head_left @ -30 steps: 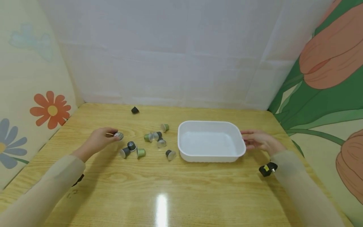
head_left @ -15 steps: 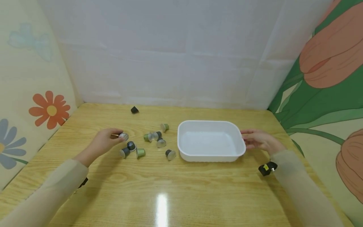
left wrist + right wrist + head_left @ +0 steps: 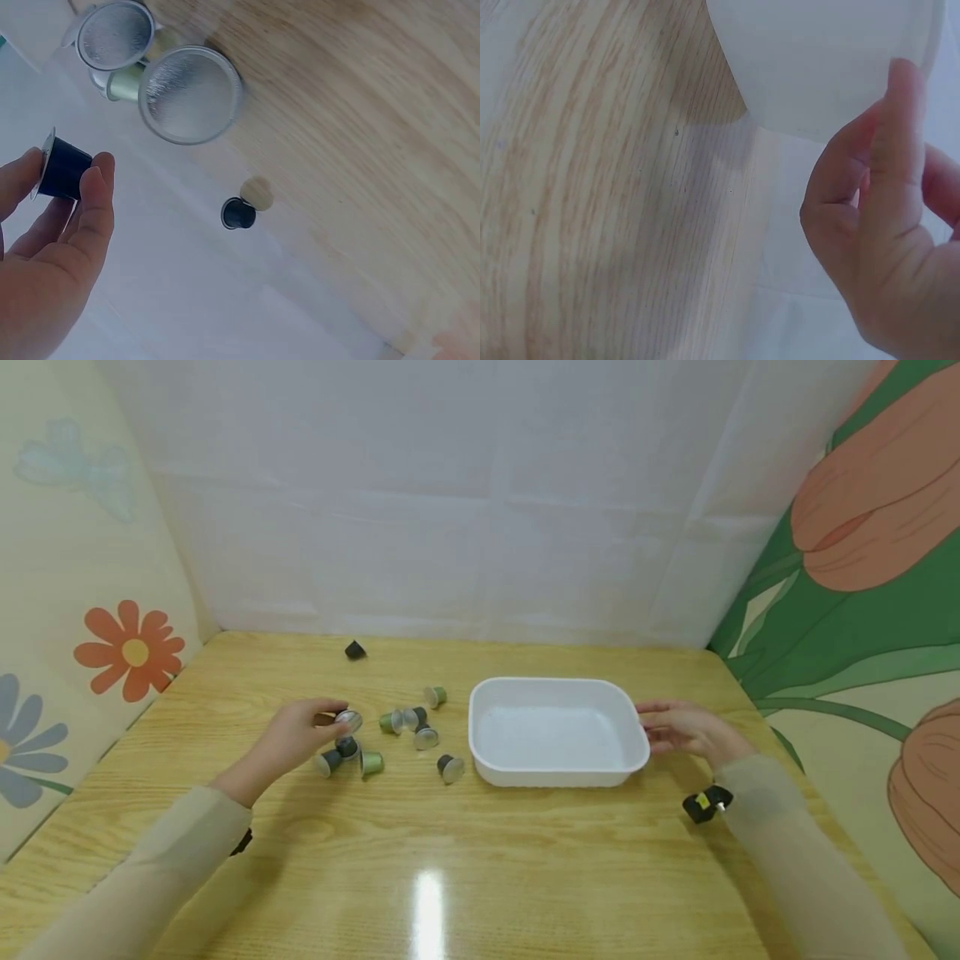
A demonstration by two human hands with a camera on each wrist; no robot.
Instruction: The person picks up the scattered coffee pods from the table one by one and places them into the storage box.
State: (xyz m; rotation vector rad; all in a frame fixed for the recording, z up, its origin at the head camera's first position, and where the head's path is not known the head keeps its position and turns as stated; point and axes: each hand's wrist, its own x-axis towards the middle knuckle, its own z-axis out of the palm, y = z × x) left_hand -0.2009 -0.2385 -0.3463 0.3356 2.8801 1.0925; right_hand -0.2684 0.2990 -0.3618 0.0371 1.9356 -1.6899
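Observation:
My left hand (image 3: 295, 735) pinches a dark coffee capsule (image 3: 66, 169) between thumb and fingers, its foil lid facing the thumb. In the head view it is held just over the left group of loose capsules, close above a black capsule (image 3: 347, 747) that it partly covers. A green capsule (image 3: 372, 764) lies beside that group. On the right, a white rectangular tub (image 3: 558, 779) stands on the table, with nothing visible inside. My right hand (image 3: 686, 731) is at its right end, the fingertips against the outer wall just under the rim.
Several more capsules, green and dark, lie between the left hand and the tub, including one dark capsule (image 3: 451, 769) near its left side. A lone black capsule (image 3: 355, 650) sits near the back edge of the wooden table (image 3: 525, 868). A white sheet (image 3: 480, 527) hangs behind.
My left hand has moved to the right with the capsule, from the left of the group to over it. The right hand and the tub have stayed in place.

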